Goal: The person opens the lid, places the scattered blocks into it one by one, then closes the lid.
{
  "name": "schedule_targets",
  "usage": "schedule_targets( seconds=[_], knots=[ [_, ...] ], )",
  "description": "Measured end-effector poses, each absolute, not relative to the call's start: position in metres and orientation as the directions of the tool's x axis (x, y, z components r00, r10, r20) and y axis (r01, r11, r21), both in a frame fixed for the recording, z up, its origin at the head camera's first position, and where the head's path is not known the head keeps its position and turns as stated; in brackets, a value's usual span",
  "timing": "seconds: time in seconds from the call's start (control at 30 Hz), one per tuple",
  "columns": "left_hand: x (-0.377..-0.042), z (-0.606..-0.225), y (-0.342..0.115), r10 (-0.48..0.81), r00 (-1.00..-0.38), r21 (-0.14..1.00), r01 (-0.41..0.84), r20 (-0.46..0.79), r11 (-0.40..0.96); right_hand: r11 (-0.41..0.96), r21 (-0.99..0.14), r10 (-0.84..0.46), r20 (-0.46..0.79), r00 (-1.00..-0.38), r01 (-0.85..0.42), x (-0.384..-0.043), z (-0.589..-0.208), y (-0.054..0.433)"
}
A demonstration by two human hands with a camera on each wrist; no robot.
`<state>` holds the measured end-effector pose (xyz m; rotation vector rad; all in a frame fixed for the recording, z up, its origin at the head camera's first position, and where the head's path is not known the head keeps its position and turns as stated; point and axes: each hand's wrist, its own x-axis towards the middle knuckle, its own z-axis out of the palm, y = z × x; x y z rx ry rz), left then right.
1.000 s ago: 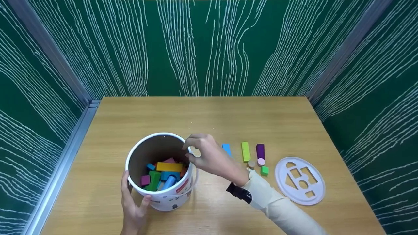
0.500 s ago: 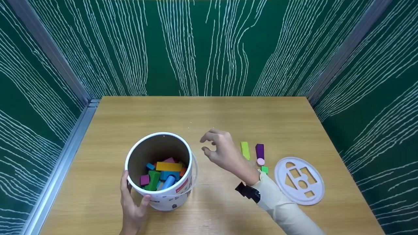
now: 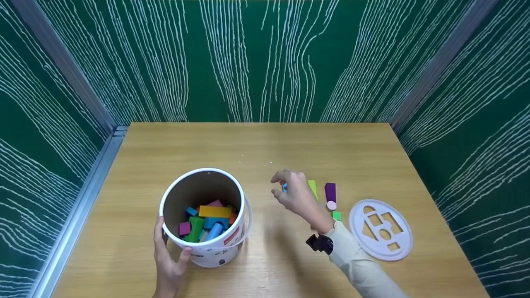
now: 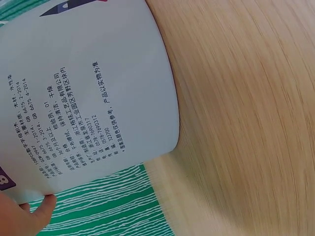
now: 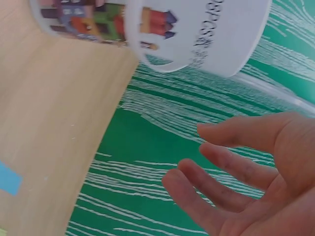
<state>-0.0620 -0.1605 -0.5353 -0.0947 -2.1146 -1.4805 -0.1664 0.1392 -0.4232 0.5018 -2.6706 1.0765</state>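
My left hand (image 3: 169,265) holds the white bucket (image 3: 213,258) at its near left side, thumb on the front just below the rim. The left wrist view shows fingertips (image 4: 45,211) against the bucket's printed wall. Inside lie several colored blocks, among them a yellow bar (image 3: 214,212) and a blue cylinder (image 3: 215,231). My right hand (image 3: 296,192) hovers right of the bucket, fingers loosely bent, holding nothing. It partly covers a blue block (image 3: 284,187) and a lime block (image 3: 312,188) on the table.
Right of my right hand lie a purple block (image 3: 330,191), a pink cylinder (image 3: 331,205) and a green cube (image 3: 336,215). A white lid (image 3: 372,249) with shaped holes rests farther right. Green walls (image 3: 290,62) enclose the table's back and sides.
My right hand has moved right from the bucket's rim to above the blue and lime blocks. The left hand and bucket have not moved.
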Motion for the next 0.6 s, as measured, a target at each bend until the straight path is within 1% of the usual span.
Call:
schedule_targets(
  seconds=[0.1,0.17,0.33,0.6],
  knots=[
    [-0.062,-0.534,-0.161,-0.245,-0.841,0.84,0.364,0.482,0.403,0.676,-0.651,-0.209,0.281,-0.937,-0.345,-0.168,-0.431,0.143],
    [-0.062,-0.534,-0.161,-0.236,-0.83,0.828,0.388,0.504,0.404,0.679,-0.662,-0.196,0.255,-0.947,-0.319,-0.169,-0.435,0.146],
    [-0.063,-0.535,-0.162,-0.221,-0.815,0.816,0.432,0.536,0.386,0.698,-0.65,-0.178,0.248,-0.952,-0.3,-0.172,-0.446,0.151],
    [-0.063,-0.535,-0.161,-0.231,-0.83,0.83,0.399,0.508,0.39,0.722,-0.633,-0.168,0.229,-0.959,-0.278,-0.176,-0.46,0.157]
  ],
)
